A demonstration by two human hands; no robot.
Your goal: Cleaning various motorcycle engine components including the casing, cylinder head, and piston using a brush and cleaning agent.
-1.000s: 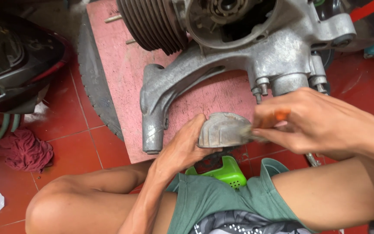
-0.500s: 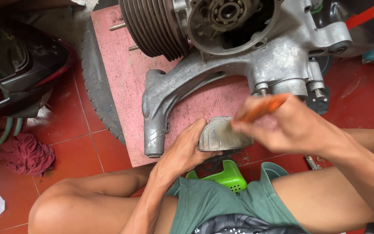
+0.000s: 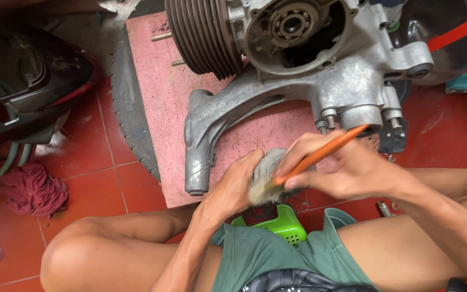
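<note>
Left hand (image 3: 233, 186) closed around small grey metal part (image 3: 268, 165), mostly hidden. Right hand (image 3: 347, 167) gripping orange-handled brush (image 3: 320, 154), bristles blurred against part. Engine casing (image 3: 320, 70) cut off above.

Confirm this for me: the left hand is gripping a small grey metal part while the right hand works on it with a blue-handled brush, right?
Not quite. The head view shows the brush has an orange handle, not blue. The rest stands: the left hand grips the small grey metal part, and the right hand works the brush's bristles against it.
</note>
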